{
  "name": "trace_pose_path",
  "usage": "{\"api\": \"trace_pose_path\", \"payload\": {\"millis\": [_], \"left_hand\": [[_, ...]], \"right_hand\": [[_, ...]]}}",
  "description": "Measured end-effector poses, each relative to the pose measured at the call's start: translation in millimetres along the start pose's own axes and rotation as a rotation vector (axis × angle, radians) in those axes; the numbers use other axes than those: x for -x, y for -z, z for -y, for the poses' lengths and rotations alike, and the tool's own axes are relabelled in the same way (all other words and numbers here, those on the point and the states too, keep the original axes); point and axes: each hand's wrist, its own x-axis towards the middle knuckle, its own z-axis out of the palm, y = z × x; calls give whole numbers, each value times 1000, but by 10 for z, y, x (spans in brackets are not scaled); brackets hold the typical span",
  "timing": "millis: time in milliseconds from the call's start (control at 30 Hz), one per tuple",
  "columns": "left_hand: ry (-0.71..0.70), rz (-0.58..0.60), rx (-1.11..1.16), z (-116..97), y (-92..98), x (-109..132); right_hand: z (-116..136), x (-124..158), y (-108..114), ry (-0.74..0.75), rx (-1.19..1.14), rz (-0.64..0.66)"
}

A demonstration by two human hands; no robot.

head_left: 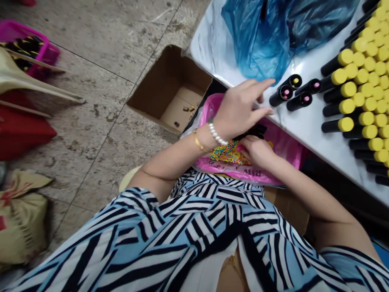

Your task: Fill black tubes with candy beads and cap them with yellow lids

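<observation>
At a white marbled table [212,48], beside a blue plastic bag [258,36] and ranks of yellow-capped black tubes [343,81], your open left hand [240,109] reaches just short of four pink-ended black tubes [299,102] lying near the table's edge. Your right hand [257,151] curls above a pink bag [282,156] and coloured beads [226,153]; whether it grips anything cannot be told. The tubes look light, stiff and smooth, apt to roll: take each around its barrel.
</observation>
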Motion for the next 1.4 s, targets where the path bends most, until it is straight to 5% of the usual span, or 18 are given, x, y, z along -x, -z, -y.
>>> {"api": "trace_pose_path", "payload": {"millis": [67,167,233,333,467,600,767,967,1200,1400], "left_hand": [[33,43,-16,147,143,347],[72,257,-183,384,280,869],[50,391,-353,466,293,1131],[24,440,-499,463,226,1334],[57,401,-546,440,105,1357],[113,409,-579,469,97,1331],[47,402,-569,467,171,1362],[31,458,-539,511,130,1312],[63,204,28,372,243,1299],[218,202,398,161,155,1322]], "right_hand": [[-57,-46,31,27,9,2],[-86,-163,37,84,11,28],[-43,-264,-3,140,63,52],[110,-423,-150,239,163,75],[330,-573,-427,314,67,148],[329,-582,-522,331,-282,190],[109,-398,-277,339,-743,144],[-25,-163,-11,335,-744,22],[-14,148,182,112,-854,-131],[55,252,392,123,-658,-384]]}}
